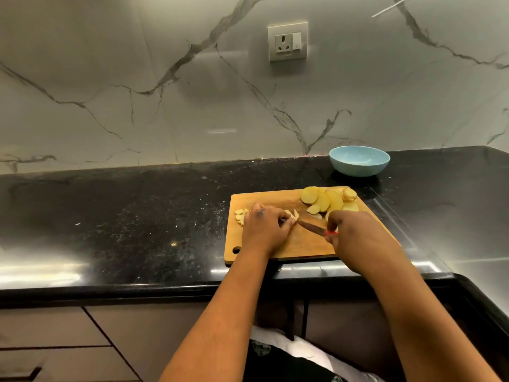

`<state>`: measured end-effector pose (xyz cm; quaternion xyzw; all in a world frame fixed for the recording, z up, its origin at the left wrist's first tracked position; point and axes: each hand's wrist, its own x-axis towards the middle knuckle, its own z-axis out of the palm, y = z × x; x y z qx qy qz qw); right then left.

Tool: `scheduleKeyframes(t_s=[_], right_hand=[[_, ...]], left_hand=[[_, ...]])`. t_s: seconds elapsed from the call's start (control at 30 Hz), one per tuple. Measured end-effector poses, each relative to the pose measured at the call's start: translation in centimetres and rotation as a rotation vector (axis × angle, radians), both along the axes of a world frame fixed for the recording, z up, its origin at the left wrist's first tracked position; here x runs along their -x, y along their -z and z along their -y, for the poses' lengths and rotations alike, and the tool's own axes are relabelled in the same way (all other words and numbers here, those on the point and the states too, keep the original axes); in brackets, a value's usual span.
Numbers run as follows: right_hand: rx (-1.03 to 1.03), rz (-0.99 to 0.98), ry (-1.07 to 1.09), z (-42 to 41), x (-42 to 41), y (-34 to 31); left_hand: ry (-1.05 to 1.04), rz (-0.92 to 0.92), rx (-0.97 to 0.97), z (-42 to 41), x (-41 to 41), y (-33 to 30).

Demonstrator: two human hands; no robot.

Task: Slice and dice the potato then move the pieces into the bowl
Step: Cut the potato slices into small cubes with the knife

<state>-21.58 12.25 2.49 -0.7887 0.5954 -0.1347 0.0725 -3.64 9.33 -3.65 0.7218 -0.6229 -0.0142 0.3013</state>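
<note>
A wooden cutting board [300, 244] lies on the black speckled tabletop [124, 216] close to its front edge, with a hanging hole at its near left corner. The left hand [265, 230] rests knuckles-up on the board's left half, its fingers curled down over pale potato strips [294, 215]; only the ends of these strips show past the fingertips, and how many lie beneath the hand cannot be told. A few small diced pieces [239, 216] sit at the board's left edge, partly hidden behind the same hand. The right hand [355, 238] is clenched around the handle of a knife [312, 227]; only a sliver of red handle shows between the fingers, the rest being covered. The blade points left toward the left hand's fingertips and lies low over the board (whether its edge touches the wood or the strips cannot be made out). A heap of round potato slices [327, 201] overlaps at the board's far right corner, the nearest slices partly concealed by the right hand. The light blue bowl [359, 160] stands on the tabletop beyond the board, near the marble-patterned wall [165, 92]; its interior is mostly out of sight from this angle. A wall socket with switch [287, 42] is mounted above. Both forearms enter from the bottom edge, and dark patterned clothing [289, 362] there is cut off by the frame. Cabinet fronts [68, 340] show below the tabletop edge.
</note>
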Motion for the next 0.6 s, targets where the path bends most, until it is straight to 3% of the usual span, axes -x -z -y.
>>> scheduleKeyframes(t_s=[0.17,0.37,0.6], right_hand=[[0.134,0.201,-0.015,0.6,-1.3,0.5],[0.128,0.050,-0.001,0.4,-2.8,1.6],[0.197,0.034,0.016,-0.7,-4.2,2.4]], left_hand=[[-0.014,0.029,0.002,-0.5,0.3,-0.2],[-0.012,0.049,-0.012,-0.6,0.5,-0.3],[-0.010,0.059,-0.006,-0.6,0.6,-0.4]])
